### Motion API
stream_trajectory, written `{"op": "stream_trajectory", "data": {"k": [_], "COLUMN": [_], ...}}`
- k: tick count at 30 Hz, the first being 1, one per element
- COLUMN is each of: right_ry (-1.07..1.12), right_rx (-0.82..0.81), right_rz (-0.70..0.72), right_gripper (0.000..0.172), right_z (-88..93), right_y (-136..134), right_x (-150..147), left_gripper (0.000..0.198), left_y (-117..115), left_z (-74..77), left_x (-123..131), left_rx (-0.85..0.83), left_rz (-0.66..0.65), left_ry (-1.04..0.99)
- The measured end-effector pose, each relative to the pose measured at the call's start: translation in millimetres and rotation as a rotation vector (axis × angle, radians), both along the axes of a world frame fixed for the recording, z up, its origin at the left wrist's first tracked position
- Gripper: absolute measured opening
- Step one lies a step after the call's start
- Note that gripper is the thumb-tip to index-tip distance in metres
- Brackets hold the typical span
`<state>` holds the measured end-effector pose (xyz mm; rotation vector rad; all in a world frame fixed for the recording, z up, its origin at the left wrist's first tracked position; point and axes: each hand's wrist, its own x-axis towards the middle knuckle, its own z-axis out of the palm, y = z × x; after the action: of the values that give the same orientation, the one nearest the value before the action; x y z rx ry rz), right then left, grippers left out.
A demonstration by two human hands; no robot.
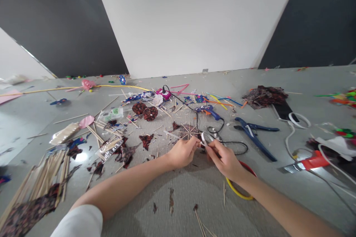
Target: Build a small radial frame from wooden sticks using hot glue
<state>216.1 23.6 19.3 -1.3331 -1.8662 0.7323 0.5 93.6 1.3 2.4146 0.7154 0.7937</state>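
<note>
My right hand (pixel 224 157) holds a narrow roll of white tape (pixel 204 137) between thumb and fingers. Close beside it, my left hand (pixel 184 152) is closed in a pinch at the roll's edge, on what looks like the tape's end. Just beyond both hands lies a spoked wheel of thin sticks (pixel 189 129) on dark patterned fabric, partly hidden by my fingers. A pale translucent strip (pixel 171 134) lies left of the wheel. Two round dark patterned fabric discs (pixel 150 113) sit farther back on the left.
A blue glue gun (pixel 210 112) with a black cord lies behind my hands. Blue cutters (pixel 256 139) and a red-handled tool (pixel 314 161) are to the right. Wooden sticks (pixel 46 177) and fabric scraps (pixel 146 141) litter the left. A yellow-red ring (pixel 239 192) lies under my right forearm.
</note>
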Motion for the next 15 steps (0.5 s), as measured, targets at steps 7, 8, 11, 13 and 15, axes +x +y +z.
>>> {"op": "stream_trajectory", "data": {"k": [7,8,11,13,15], "right_ry": [-0.015,-0.017,-0.028,-0.033,-0.030], "right_rx": [0.006,0.008,0.019,0.023,0.026], "right_rz": [0.009,0.007,0.001,0.003,0.005], "right_gripper": [0.027,0.027,0.029,0.028,0.028], "right_z": [-2.0,-2.5,-3.8,-4.2,-4.1], "right_y": [0.2,0.2,0.3,0.4,0.5], "right_x": [0.1,0.1,0.0,0.1,0.1], "left_gripper": [0.020,0.020,0.020,0.021,0.020], "left_y": [1.1,1.2,1.0,0.5,-0.4], "left_z": [-5.8,-6.7,-8.0,-7.4,-6.1], "left_x": [-1.4,-1.6,-1.7,-1.2,-0.5], "left_rx": [-0.008,-0.011,-0.015,-0.018,-0.026], "left_rz": [0.003,0.002,0.002,0.008,0.027], "left_ry": [0.001,0.003,-0.007,-0.015,-0.018]}}
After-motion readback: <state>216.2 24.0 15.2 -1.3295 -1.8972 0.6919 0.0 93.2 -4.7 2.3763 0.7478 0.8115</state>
